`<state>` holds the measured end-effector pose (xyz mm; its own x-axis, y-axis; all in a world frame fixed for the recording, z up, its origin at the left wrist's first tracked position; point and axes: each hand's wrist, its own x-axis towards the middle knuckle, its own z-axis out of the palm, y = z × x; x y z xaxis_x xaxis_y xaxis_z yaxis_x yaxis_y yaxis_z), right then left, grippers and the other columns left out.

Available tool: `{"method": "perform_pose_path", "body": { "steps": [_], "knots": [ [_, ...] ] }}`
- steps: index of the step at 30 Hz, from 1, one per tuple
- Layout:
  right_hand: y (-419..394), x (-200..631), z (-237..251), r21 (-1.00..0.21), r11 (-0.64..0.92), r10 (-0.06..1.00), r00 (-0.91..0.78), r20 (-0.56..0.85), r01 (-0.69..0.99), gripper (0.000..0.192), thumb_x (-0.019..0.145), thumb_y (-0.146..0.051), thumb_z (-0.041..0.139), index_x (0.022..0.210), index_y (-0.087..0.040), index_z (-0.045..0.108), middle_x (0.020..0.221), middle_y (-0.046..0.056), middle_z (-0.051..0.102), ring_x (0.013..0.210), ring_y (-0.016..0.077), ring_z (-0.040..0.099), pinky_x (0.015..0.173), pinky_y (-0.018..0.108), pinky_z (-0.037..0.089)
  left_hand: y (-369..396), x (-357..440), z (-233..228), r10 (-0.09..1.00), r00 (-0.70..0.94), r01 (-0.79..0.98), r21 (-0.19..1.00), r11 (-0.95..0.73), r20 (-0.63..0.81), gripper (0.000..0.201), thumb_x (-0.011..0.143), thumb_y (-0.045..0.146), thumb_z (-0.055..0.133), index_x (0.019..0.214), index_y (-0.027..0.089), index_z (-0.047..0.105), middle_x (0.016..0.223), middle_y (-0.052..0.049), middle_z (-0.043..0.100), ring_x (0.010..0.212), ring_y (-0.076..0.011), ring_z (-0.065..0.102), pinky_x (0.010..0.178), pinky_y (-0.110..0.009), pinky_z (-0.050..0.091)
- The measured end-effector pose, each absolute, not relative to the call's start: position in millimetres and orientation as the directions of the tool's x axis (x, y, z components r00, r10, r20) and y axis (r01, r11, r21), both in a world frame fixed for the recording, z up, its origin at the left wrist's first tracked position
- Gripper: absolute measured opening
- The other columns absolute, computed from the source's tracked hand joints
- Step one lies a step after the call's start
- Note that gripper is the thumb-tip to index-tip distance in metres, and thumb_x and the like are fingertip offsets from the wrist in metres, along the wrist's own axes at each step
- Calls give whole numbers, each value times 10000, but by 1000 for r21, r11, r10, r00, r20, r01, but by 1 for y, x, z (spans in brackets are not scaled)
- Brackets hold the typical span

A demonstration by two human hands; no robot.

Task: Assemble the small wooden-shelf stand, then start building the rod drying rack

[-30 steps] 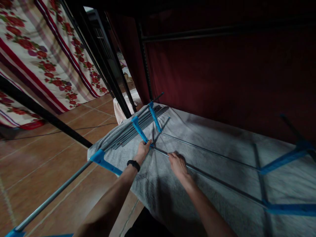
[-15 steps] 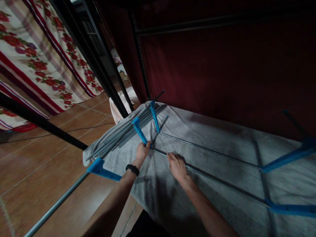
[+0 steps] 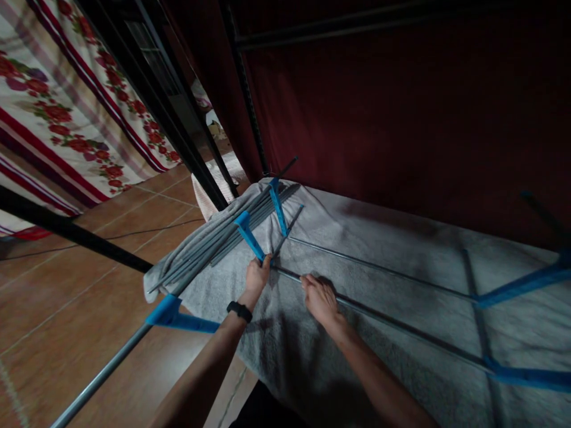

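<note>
My left hand (image 3: 257, 274), with a dark band on its wrist, is closed around a blue plastic connector (image 3: 250, 236) where a grey metal tube (image 3: 401, 328) meets it. My right hand (image 3: 319, 297) lies over that same tube a little to the right, fingers wrapped over it. Behind runs a thinner, parallel tube (image 3: 357, 260) between a second blue connector (image 3: 277, 208) and one at the far right (image 3: 526, 285). The near tube ends at another blue connector (image 3: 530, 377). At the lower left, a blue connector (image 3: 178, 318) sits on a long tube (image 3: 104, 374).
Several loose grey tubes (image 3: 203, 255) lie bundled on the grey blanket (image 3: 379, 368). Black metal posts (image 3: 156, 101) stand at the left, with a dark red cloth (image 3: 401, 131) behind. A floral curtain (image 3: 80, 119) hangs over the tiled floor (image 3: 116, 285).
The view has shifted slightly, and the lower-left connector appears a little further left and lower. Both hands keep the same places on the frame.
</note>
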<state>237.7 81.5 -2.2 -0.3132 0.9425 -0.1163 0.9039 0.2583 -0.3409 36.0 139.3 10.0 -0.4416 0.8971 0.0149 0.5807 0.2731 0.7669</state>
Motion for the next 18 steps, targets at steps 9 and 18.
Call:
{"method": "perform_pose_path", "body": {
  "steps": [9, 18],
  "knots": [
    [82, 242, 7, -350, 303, 933, -351, -81, 886, 411, 997, -264, 300, 1340, -234, 525, 1277, 77, 610, 1029, 193, 614, 893, 301, 435, 141, 33, 14, 927, -376, 520, 828, 210, 1, 299, 819, 432, 556, 652, 184, 543, 587, -16, 561, 593, -170, 542, 570, -268, 382],
    [118, 278, 13, -363, 238, 971, -208, 121, 901, 349, 995, -250, 336, 1257, -230, 565, 1195, 64, 610, 1074, 183, 552, 943, 282, 383, 84, 62, 19, 866, -408, 635, 771, 42, 290, 243, 829, 301, 531, 1032, 170, 560, 1011, -109, 577, 995, -259, 578, 911, -437, 480]
  ]
}}
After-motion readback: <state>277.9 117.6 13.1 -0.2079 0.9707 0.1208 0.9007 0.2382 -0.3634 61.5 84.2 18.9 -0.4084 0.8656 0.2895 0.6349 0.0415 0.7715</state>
